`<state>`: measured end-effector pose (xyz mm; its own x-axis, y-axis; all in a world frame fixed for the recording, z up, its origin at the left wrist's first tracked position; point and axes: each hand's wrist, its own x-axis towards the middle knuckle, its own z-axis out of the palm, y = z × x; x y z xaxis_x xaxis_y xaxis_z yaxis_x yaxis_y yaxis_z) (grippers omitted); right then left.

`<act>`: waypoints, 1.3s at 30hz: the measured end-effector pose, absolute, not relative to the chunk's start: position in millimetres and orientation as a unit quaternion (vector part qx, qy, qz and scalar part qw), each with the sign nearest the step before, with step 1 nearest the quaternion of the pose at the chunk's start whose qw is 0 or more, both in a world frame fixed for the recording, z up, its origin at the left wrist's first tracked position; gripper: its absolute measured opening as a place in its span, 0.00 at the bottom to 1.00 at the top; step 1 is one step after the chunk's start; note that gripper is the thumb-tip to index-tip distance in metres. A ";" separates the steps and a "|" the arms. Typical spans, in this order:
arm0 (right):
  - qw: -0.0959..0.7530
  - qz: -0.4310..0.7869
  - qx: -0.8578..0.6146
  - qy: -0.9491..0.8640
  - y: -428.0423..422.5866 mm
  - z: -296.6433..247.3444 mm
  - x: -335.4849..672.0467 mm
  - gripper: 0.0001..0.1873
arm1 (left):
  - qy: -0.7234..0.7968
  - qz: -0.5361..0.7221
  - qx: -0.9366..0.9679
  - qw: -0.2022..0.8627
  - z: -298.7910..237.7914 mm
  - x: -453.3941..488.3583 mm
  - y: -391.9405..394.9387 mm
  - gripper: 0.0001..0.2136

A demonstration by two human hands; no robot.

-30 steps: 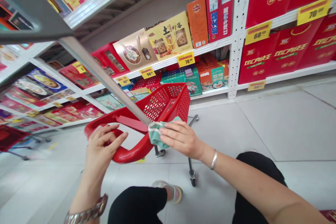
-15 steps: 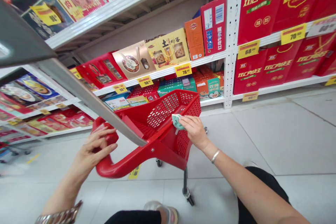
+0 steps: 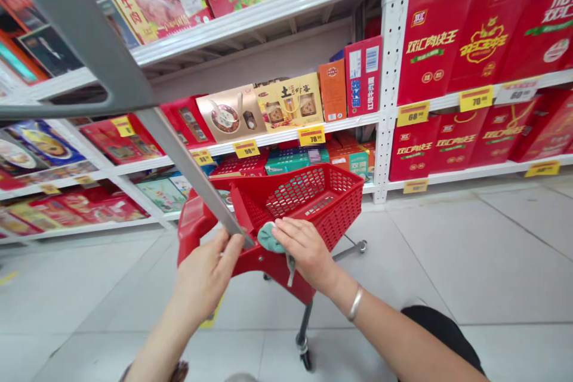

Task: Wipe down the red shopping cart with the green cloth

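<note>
A red plastic shopping cart [image 3: 329, 206] stands on the tiled floor in front of me, its mesh basket holding nothing I can see. My right hand [image 3: 304, 250] presses a small green cloth [image 3: 268, 237] against the near rim of the basket, fingers closed over it. My left hand [image 3: 208, 271] grips the red near edge of the cart just left of the cloth, where a grey metal bar [image 3: 188, 164] crosses in front. A silver bracelet [image 3: 356, 303] is on my right wrist.
White shelves [image 3: 385, 107] full of red, gold and orange gift boxes with yellow price tags [image 3: 311, 135] run along the back and left. Pale floor tiles [image 3: 470, 250] spread to the right. The cart's castor wheel [image 3: 305, 357] is near my dark trouser leg [image 3: 441, 334].
My right hand with the cloth moved from the basket's far side rim back to its near rim. My left hand shifted from the curved red handle to the cart's edge beside the cloth.
</note>
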<state>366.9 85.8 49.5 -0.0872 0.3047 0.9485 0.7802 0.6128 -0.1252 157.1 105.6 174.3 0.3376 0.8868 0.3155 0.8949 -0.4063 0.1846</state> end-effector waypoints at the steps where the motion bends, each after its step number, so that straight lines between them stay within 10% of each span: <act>1: 0.549 -0.215 -0.386 -0.709 89.9 44.4 370.0 0.21 | -0.573 -0.158 -0.803 0.044 174.5 165.3 101.8 0.26; 19: 0.452 -0.161 -0.555 -0.680 83.7 13.8 501.1 0.32 | -0.541 -0.192 -0.816 0.069 178.6 147.9 109.0 0.20; 29: 0.696 -0.004 -0.457 -0.554 98.1 99.2 395.2 0.25 | -0.552 -0.199 -0.806 0.076 180.0 121.0 98.4 0.19; 39: 0.418 -0.094 -0.418 -0.801 45.0 41.1 368.2 0.31 | -0.555 -0.214 -0.801 0.075 178.0 94.9 83.7 0.21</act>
